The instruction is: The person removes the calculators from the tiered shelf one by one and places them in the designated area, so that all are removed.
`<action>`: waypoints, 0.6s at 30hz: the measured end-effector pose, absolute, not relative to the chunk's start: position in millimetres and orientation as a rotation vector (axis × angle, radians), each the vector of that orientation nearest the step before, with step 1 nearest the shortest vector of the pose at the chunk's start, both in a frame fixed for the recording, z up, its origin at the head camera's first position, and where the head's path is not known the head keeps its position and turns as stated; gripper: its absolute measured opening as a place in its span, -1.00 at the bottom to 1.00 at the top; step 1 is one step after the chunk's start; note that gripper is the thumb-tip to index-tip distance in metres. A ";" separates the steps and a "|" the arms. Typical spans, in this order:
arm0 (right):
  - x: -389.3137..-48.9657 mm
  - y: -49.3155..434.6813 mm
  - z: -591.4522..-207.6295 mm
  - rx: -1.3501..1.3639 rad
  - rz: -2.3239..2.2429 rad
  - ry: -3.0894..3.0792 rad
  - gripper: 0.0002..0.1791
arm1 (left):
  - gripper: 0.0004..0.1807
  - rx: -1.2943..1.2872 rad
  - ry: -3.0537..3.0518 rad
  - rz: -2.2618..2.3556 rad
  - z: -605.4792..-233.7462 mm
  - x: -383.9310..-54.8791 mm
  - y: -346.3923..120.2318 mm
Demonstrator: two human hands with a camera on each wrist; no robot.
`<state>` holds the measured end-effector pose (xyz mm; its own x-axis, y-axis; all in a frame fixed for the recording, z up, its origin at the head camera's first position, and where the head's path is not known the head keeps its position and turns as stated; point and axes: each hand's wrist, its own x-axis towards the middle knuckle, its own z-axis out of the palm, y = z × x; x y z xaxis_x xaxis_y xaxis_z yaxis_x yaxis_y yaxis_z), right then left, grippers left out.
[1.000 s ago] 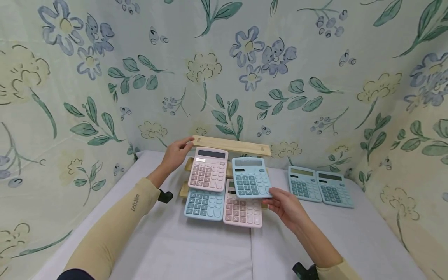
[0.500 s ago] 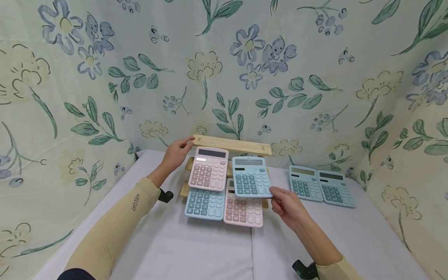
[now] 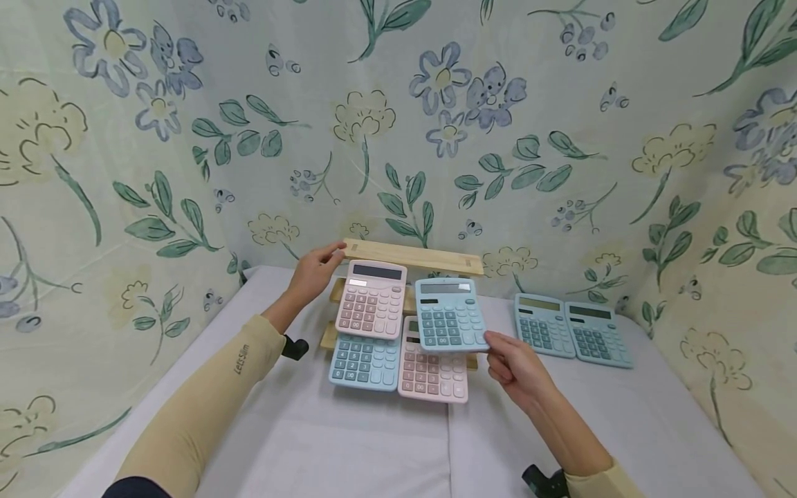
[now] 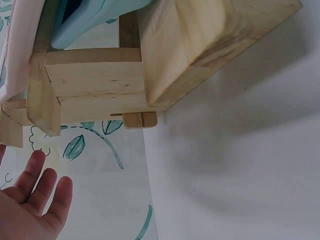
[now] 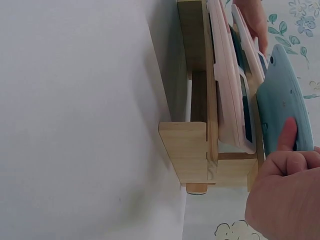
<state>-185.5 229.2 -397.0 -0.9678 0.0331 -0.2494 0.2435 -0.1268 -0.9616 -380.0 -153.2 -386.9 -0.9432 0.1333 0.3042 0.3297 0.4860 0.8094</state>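
Observation:
My right hand (image 3: 523, 370) pinches the lower right corner of a light blue calculator (image 3: 451, 315), thumb in front and a finger against its back in the right wrist view. This calculator is tilted over the upper right of a wooden tiered rack (image 3: 414, 257). Beside it a pink calculator (image 3: 370, 299) leans on the rack's upper tier. Below, another blue calculator (image 3: 364, 363) and another pink calculator (image 3: 432, 370) lean on the lower tier, their tops partly covered. My left hand (image 3: 314, 277) touches the left end of the rack's top bar, with fingers extended in the left wrist view.
Two more blue calculators, a nearer-left one (image 3: 544, 325) and a right one (image 3: 598, 334), rest side by side on the white-covered table (image 3: 386, 449) at right. A floral cloth (image 3: 398, 138) hangs behind the rack and along both sides.
The right hand and the blue calculator it pinches have shifted slightly right over the last half second. The left hand stays at the rack's top bar.

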 end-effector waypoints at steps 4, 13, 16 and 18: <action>-183.4 232.9 -395.8 0.319 -2.250 1.971 -0.50 | -0.45 -0.403 -2.530 -1.449 -386.5 -380.0 -152.7; -177.3 249.4 -387.0 0.252 -2.298 1.963 -0.56 | -0.45 -0.394 -2.542 -1.429 -386.9 -380.1 -152.1; -174.3 258.3 -383.1 0.187 -2.318 1.961 -0.59 | -0.45 -0.394 -2.538 -1.441 -386.5 -380.6 -151.5; -172.5 264.6 -380.6 0.144 -2.333 1.956 -0.62 | -0.45 -0.388 -2.541 -1.443 -386.3 -381.5 -150.7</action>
